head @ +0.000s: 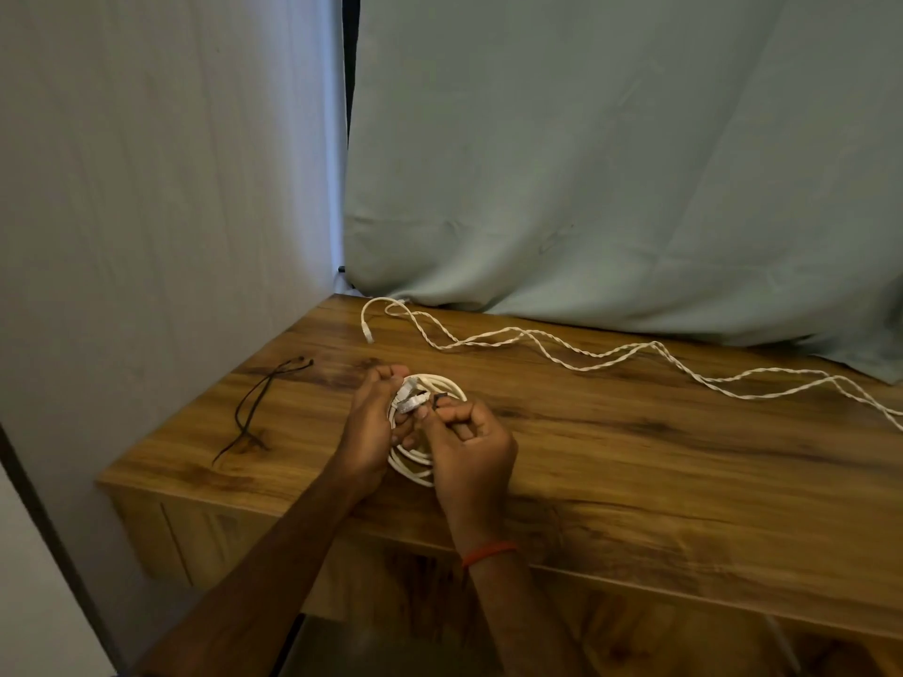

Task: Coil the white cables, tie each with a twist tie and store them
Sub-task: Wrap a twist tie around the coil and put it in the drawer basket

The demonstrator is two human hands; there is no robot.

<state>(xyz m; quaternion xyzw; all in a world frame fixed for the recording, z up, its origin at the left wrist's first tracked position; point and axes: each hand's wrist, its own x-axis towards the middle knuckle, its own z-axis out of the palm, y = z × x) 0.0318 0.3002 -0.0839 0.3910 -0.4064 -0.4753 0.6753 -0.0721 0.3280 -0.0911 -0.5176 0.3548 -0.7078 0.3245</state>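
A coiled white cable is held just above the wooden table, near its front left. My left hand grips the coil's left side, where the white plugs bunch together. My right hand pinches a dark twist tie at the coil's top. A second white cable, twisted and uncoiled, snakes along the back of the table from its plug to the right edge.
Several spare dark twist ties lie on the table's left end. A pale green cloth hangs behind the table and drapes onto its back edge. A white wall stands to the left. The table's front edge runs below my wrists.
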